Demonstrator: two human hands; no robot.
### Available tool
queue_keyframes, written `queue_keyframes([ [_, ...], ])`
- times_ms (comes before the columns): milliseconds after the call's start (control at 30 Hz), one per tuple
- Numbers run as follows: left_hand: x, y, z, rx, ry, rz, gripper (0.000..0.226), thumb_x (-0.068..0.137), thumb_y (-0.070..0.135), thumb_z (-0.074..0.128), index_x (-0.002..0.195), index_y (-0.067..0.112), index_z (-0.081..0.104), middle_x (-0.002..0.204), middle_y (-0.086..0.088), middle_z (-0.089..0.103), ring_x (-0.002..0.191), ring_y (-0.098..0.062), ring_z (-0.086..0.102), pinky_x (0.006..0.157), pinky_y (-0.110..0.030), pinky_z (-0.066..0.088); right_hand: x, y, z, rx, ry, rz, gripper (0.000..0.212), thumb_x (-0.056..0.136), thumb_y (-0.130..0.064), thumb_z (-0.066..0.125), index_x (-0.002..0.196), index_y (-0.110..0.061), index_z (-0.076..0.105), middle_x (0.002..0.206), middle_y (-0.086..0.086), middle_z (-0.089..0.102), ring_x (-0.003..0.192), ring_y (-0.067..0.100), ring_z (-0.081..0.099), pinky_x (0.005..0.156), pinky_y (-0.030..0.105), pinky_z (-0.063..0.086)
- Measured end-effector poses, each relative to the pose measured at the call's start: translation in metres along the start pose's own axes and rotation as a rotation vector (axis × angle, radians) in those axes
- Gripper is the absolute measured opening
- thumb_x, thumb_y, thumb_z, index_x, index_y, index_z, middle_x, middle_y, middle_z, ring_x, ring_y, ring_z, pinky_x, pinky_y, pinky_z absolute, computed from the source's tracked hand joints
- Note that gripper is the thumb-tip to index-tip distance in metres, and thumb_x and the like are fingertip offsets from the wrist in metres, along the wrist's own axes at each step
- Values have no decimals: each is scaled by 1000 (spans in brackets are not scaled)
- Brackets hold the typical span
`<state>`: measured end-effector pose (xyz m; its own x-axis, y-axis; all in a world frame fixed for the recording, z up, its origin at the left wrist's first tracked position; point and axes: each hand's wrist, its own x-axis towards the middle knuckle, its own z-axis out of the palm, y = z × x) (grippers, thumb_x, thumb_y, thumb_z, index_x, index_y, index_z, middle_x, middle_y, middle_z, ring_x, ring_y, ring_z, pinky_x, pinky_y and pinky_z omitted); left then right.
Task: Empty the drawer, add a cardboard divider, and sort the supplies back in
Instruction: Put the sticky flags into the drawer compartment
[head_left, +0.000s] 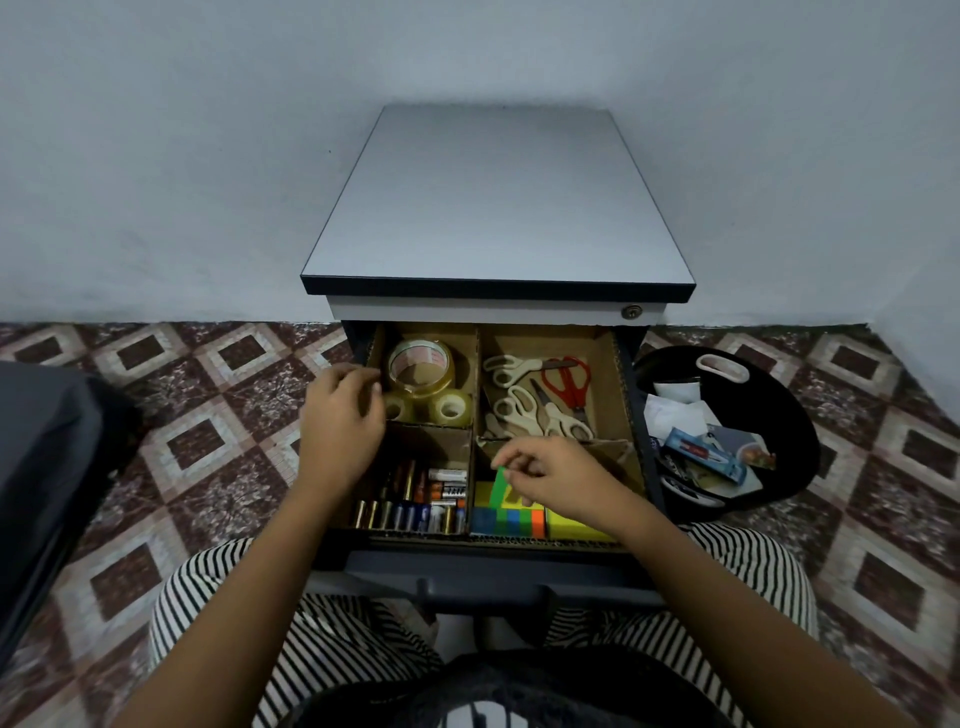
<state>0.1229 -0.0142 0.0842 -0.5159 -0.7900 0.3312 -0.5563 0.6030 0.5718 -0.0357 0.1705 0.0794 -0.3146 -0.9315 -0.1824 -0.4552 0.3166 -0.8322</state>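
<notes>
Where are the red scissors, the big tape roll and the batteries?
red scissors (573, 397), head view, where the red handles meet.
big tape roll (423, 387), head view, its clear outer side.
batteries (415, 514), head view, middle of the front row.

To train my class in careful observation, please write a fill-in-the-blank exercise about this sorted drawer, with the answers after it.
1. The cardboard divider splits the drawer into ____ compartments.
2. The tape rolls lie far left; the near-left compartment holds the ____.
3. Among the cream-handled scissors lies one pair with ____ handles.
4. The right hand pinches a ____ sticky strip above the sticky notes.

Missing words: four; batteries; red; green.
</notes>
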Motion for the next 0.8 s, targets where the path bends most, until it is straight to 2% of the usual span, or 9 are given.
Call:
queue_keyframes([
  [100,0,-15,5,69,-61,-69,38,91,17,55,126,3,55,134,-20,46,124,-33,42,103,-44,38,7,0,7,-135,-49,25,20,92,-10,55,108,-17,65,80,-10,56,62,-2,57,58,9,44],
  [233,-3,-15,9,10,-151,-146,45,94,20,52,136,5,45,142,-16,37,127,-30,41,105,-38,36,20,-1,17,-175,-113,102,23,91,-10,56,114,-10,63,88,-1,62,64,1,57,63,13,48],
  [367,-4,-13,7,-19,-155,-157,46,95,22,50,138,7,43,143,-12,36,125,-27,44,101,-36,39,30,-1,23,-221,-139,162,17,90,-4,54,105,0,63,84,11,65,59,5,59,58,16,46],
  [467,-6,-14,6,-22,-153,-153,46,96,23,49,139,9,43,143,-11,36,124,-26,44,98,-36,40,31,2,27,-262,-152,188,12,89,-1,53,94,6,60,90,21,69,61,11,62,56,16,44],
  [600,-7,-15,8,-25,-147,-150,45,96,23,49,139,9,43,144,-11,35,126,-26,43,98,-35,40,28,5,32,-343,-138,178,5,85,-2,58,87,2,60,81,14,62,71,17,58,53,23,39],
  [700,-7,-14,8,-25,-146,-161,46,96,24,49,139,11,43,144,-11,35,126,-26,43,98,-36,40,28,6,33,-389,-113,148,15,84,-6,61,93,5,63,88,16,62,78,18,53,61,21,34],
  [800,-6,-14,8,-23,-149,-165,46,96,25,48,139,12,42,145,-10,35,127,-25,42,98,-36,41,26,8,30,-371,-83,140,17,87,-10,59,98,1,66,95,14,66,85,19,58,65,21,37],
])
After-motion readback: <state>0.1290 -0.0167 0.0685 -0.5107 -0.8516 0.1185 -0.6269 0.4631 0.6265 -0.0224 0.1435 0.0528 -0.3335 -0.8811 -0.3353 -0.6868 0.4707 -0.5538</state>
